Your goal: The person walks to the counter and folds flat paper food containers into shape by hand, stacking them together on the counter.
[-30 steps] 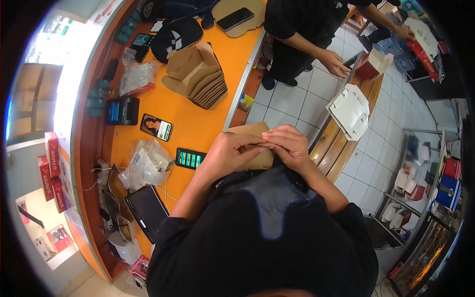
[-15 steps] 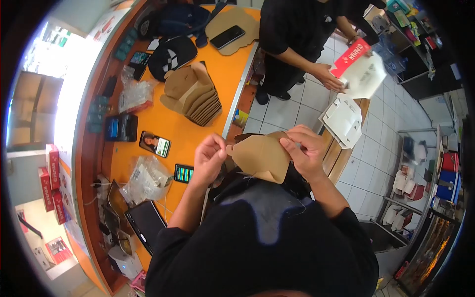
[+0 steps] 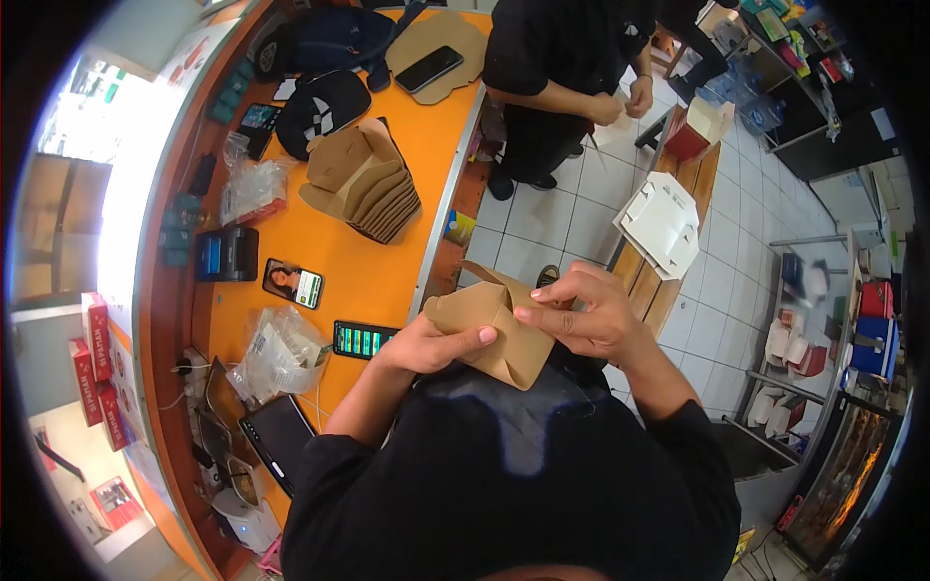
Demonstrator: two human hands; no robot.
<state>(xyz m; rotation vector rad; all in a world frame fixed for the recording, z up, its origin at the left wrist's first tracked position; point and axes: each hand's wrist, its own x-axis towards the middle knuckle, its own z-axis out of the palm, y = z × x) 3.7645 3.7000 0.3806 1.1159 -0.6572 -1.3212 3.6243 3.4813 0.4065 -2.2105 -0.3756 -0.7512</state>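
A partly folded brown cardboard box (image 3: 513, 356) is held in front of my chest, its side panels raised and flaps standing up. My left hand (image 3: 431, 347) grips its left side, thumb lying across the near panel. At the box's right upper edge, my right hand (image 3: 586, 315) pinches a flap between thumb and fingers. On the orange counter to the left, a nested stack of brown cardboard boxes (image 3: 373, 194) leans with open lids.
The orange counter (image 3: 387, 276) also carries phones, a card terminal (image 3: 227, 254), plastic bags (image 3: 281, 353), a tablet (image 3: 276, 441) and a cap (image 3: 322, 108). White flat boxes (image 3: 661, 225) and a red box (image 3: 693, 136) rest on a wooden bench. A co-worker (image 3: 557, 77) stands ahead.
The cardboard has gone from a flatter sheet to a folded box shape. My left hand has moved onto its side. The co-worker's red box now stands on the bench.
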